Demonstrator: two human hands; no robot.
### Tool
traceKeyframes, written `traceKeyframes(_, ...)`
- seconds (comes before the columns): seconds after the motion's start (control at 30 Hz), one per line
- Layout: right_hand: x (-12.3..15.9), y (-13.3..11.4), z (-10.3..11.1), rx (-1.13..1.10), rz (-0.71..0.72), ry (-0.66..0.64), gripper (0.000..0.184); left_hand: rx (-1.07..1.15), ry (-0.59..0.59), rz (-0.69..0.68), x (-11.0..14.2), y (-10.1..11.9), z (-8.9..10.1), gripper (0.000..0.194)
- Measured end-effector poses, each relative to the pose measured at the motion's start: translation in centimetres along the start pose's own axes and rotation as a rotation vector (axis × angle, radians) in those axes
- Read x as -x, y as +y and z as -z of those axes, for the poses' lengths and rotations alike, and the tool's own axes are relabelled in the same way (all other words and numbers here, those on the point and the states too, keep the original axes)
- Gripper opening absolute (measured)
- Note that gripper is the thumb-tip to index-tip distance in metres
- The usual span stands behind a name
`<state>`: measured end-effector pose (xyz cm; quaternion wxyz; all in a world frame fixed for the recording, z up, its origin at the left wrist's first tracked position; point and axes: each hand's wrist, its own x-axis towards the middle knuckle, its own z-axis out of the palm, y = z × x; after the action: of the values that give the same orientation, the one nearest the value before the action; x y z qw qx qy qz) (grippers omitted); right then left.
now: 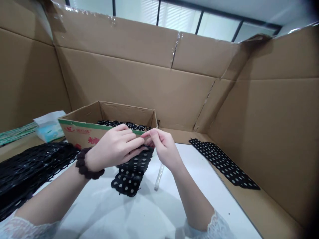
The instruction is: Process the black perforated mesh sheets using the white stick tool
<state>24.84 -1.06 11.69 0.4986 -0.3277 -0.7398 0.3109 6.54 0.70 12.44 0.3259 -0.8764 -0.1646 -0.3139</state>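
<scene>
A strip of black fabric with white polka dots (132, 177) hangs from my hands over the white table, its lower end scalloped. My left hand (119, 146), with a dark fluffy band (86, 166) at the wrist, is closed on the upper edge of the strip. Beside it, my right hand (164, 146) pinches with thumb and forefinger at the same top edge; its other fingers are partly hidden. Just below the right hand lies a narrow clear stick-like piece (159, 177).
An open cardboard box (82, 132) with black dotted fabric (124, 125) inside stands behind my hands. Black netted material (30, 169) lies left, near a tissue pack (50, 127). More dotted strips (221, 162) lie right. Tall cardboard walls (134, 79) enclose the table (174, 205).
</scene>
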Motion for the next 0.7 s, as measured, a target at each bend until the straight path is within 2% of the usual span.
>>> traceKeyframes(0.07,-0.2,0.2,0.8,-0.067,0.006,-0.035,0.044,0.052,0.02,0.147,-0.2,-0.1,0.1,0.015)
traceKeyframes(0.13,-0.2,0.2,1.0,-0.05,0.026,-0.159,0.039,0.124,0.044,0.332,-0.1,-0.2,0.2,0.016)
traceKeyframes(0.23,-0.2,0.6,0.2,0.057,-0.001,-0.249,0.033,0.283,0.002,0.579,0.2,-0.2,0.5,0.021)
traceKeyframes(0.3,-0.3,1.0,-0.6,0.109,0.0,-0.237,0.018,0.362,-0.043,0.666,0.2,0.0,0.8,0.022)
traceKeyframes(0.37,-0.4,1.3,-1.1,0.143,0.013,-0.183,0.012,0.372,-0.046,0.694,0.2,0.2,1.1,0.021)
traceKeyframes(0.53,0.1,0.1,-0.6,0.25,0.053,-0.028,0.017,0.339,0.005,0.634,0.2,0.8,1.9,0.024)
traceKeyframes(0.63,0.4,-0.5,-0.6,0.306,0.056,-0.037,0.019,0.307,0.037,0.631,0.5,0.8,2.0,0.032)
traceKeyframes(0.7,0.3,-0.5,-0.8,0.33,0.045,-0.07,0.02,0.303,0.046,0.65,0.7,0.8,2.1,0.025)
